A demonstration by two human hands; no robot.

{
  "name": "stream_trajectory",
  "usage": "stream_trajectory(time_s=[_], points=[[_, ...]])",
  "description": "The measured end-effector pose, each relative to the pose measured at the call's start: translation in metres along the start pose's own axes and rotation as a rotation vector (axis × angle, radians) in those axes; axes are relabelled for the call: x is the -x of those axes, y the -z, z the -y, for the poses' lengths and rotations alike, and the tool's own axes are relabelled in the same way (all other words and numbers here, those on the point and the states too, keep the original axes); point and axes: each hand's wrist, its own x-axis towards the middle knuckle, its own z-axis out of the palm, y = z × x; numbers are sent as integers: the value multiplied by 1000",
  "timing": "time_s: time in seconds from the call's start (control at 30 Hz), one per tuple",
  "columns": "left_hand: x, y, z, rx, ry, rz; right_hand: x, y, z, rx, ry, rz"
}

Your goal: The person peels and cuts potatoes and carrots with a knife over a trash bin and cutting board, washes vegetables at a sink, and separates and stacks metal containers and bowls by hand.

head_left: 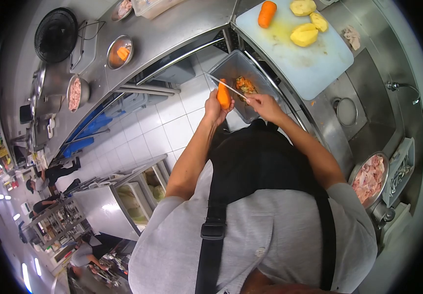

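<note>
Left hand [214, 106]'s got its grip wrapped round a carrot [223, 97] by the bin [254, 65]'s left rim. Right hand [266, 106]'s closed on a knife [233, 91], blade across the carrot. Orange scraps [244, 85] inside the bin.

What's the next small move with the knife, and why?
Probably one short stroke of the long, narrow metal knife along the orange carrot, angled toward the grey plastic bin. The left hand has the carrot, the right hand has the knife with its blade across it, and the bin already holds orange scraps.
</note>
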Motion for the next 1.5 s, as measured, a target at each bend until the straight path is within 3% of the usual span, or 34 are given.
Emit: stream_trajectory(time_s=[0.27, 0.5, 0.7, 0.9, 1.07, 1.23, 1.33, 1.5], points=[[-14, -6, -15, 98, -63, -131, 42, 14, 16, 29, 252, 30], [-19, -7, -17, 193, -84, -47, 50, 23, 25, 97, 259, 9], [-13, -15, -21, 200, -92, -120, 49, 24, 29, 109, 276, 1], [11, -26, -7, 24, -52, -12, 27, 17, 29, 73, 304, -27], [11, -23, -16, -49, -112, -86, 30, 19, 24, 51, 332, -2], [5, -12, -23, -8, -143, -14, 41, 24, 30, 117, 298, 17], [12, -24, -23, -6, -118, -111, 37, 23, 29, 129, 311, -10], [20, -21, -7, -47, -33, 10, 8, 13, 4, 94, 275, -109]])
